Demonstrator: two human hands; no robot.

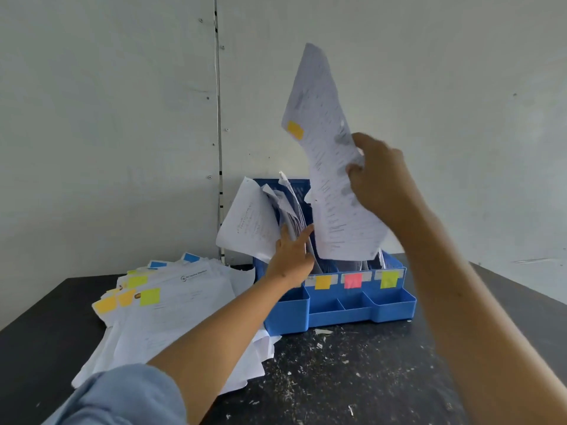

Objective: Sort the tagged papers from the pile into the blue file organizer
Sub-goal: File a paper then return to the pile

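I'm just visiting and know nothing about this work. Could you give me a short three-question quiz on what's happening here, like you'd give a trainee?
1. True or false: the right hand grips a sheet bearing an orange tag.
2. What is the left hand doing? A) lifting the pile B) pressing filed papers aside in the blue organizer C) resting on the table
3. Name the three label colours visible on the organizer's front, left to right.

Key: 1 true; 2 B; 3 orange, pink, green.

Grey panelled wall (107, 118), black table (352, 378)
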